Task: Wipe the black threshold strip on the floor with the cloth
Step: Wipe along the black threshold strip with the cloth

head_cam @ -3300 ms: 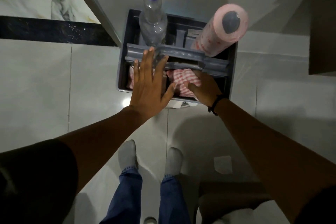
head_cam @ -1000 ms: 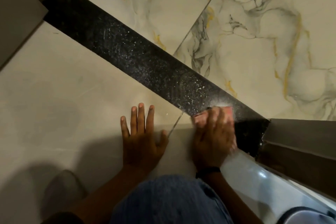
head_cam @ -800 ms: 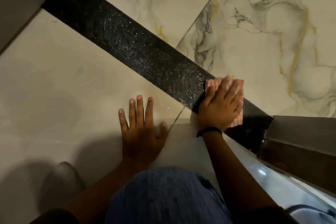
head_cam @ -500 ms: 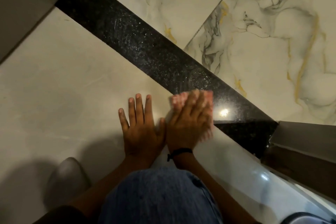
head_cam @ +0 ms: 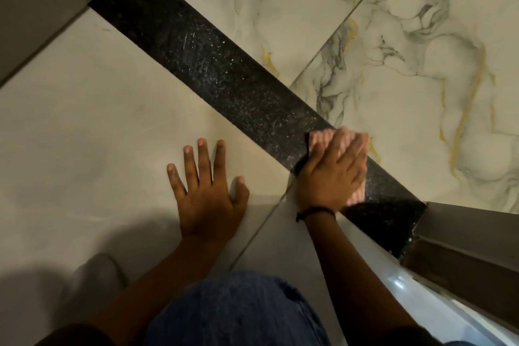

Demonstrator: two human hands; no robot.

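Note:
The black threshold strip runs diagonally from the upper left to the lower right of the floor, speckled with pale dust. My right hand presses a pink-and-white striped cloth flat on the strip near its lower right end, and most of the cloth is hidden under the palm. My left hand lies flat on the plain beige tile just left of it, fingers spread, holding nothing.
Marbled white tiles lie beyond the strip. A grey door-frame post stands at the strip's lower right end and another grey panel at its upper left. My blue-jeaned knee is at the bottom, a socked foot at lower left.
My right hand has slid the cloth back and forth along the strip; since half a second ago it has moved right and away from my left hand. The left hand stays planted.

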